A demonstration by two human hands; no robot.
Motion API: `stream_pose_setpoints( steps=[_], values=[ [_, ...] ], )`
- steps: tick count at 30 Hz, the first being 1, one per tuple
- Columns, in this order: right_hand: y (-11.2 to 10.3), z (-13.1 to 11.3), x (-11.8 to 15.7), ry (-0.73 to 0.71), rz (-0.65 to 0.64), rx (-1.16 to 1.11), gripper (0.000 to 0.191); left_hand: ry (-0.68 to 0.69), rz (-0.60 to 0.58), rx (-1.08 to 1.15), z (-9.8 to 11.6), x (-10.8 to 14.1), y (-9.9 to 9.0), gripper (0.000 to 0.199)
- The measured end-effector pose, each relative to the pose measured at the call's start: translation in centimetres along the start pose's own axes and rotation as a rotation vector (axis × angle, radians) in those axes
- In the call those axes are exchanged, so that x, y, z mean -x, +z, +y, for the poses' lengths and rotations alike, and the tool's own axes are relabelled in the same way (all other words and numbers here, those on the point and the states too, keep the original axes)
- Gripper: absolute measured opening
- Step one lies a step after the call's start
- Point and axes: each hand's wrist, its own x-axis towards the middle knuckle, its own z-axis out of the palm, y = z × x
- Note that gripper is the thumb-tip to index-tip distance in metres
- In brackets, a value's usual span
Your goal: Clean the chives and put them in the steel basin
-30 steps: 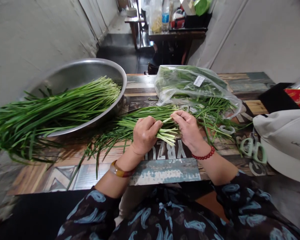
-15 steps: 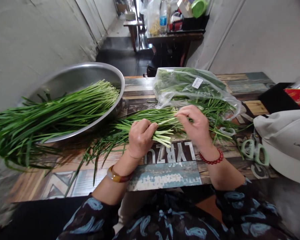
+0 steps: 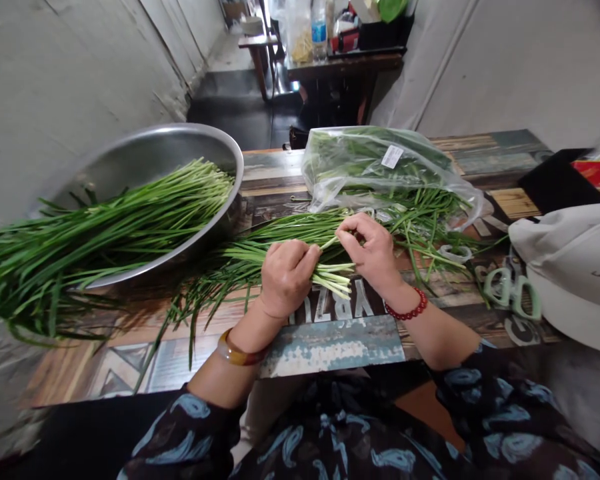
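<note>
A: Where is the bunch of stalks (image 3: 336, 279)?

B: It is in your left hand (image 3: 287, 277), over the near middle of the surface (image 3: 330, 347). Its pale ends project to the right; green leaves extend to the left.

A: State the condition of your fingers.

B: On the left hand, they are curled around the bunch, with the thumb pressed against it. On your right hand (image 3: 341, 237), thumb and forefinger are pinching the tip of one pale stalk that stands apart from the other ends.

A: Identify the items immediately around your hands.

B: A loose pile of stalks (image 3: 300, 228) lies just on the far side of them. At the far right of the pile is a clear plastic bag (image 3: 360, 150) with a white label (image 3: 392, 157). It contains further greens.

A: Identify the items at your left and right.

B: At left, a metal basin (image 3: 145, 150) holds a large batch of stalks (image 3: 140, 220), pale ends to the right, leaves hanging over the left rim. At right, scissors (image 3: 503, 288) with pale green handles lie just beside a light-coloured cap (image 3: 570, 267).

A: And at the far side?

B: A bottle (image 3: 319, 33) with a blue label stands on a second surface (image 3: 350, 63).
</note>
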Motion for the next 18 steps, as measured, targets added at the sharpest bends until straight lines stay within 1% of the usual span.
stream_pose_setpoints(
  steps=[4,6,8,9,10,12,13,15,16,17,18],
  values=[
    [-0.6,1.7,-0.4,0.272,0.096,-0.205,0.017,-0.017,0.004,0.022,-0.2,0.2,0.1,0.014],
    [-1.3,2.0,-0.7,0.306,0.136,-0.293,0.019,-0.027,0.013,0.025,-0.3,0.2,0.2,0.012],
    [-2.3,1.8,-1.0,0.25,0.14,-0.328,0.022,-0.041,0.023,0.032,-0.4,0.2,0.2,0.01],
    [-2.8,1.5,-1.1,0.205,0.128,-0.322,0.026,-0.054,0.024,0.034,-0.4,0.2,0.3,0.01],
    [-3.2,1.2,-1.3,0.155,0.093,-0.296,0.032,-0.072,0.022,0.037,-0.4,0.1,0.3,0.009],
    [-4.0,0.5,-1.5,0.041,-0.045,-0.196,0.038,-0.113,0.016,0.046,-0.5,0.1,0.4,0.01],
    [-4.2,0.3,-1.6,-0.017,-0.125,-0.131,0.035,-0.131,0.013,0.06,-0.5,0.1,0.5,0.01],
    [-4.4,0.0,-1.6,-0.102,-0.225,-0.013,0.018,-0.159,0.006,0.104,-0.5,0.1,0.6,0.011],
    [-4.4,-0.1,-1.7,-0.127,-0.236,0.025,0.009,-0.169,0.005,0.127,-0.5,0.1,0.6,0.012],
    [-4.3,-0.1,-1.7,-0.141,-0.225,0.048,0.008,-0.178,0.002,0.149,-0.6,0.1,0.6,0.013],
    [-4.2,0.0,-1.7,-0.151,-0.204,0.06,0.012,-0.184,-0.006,0.165,-0.6,0.1,0.7,0.014]
  ],
)
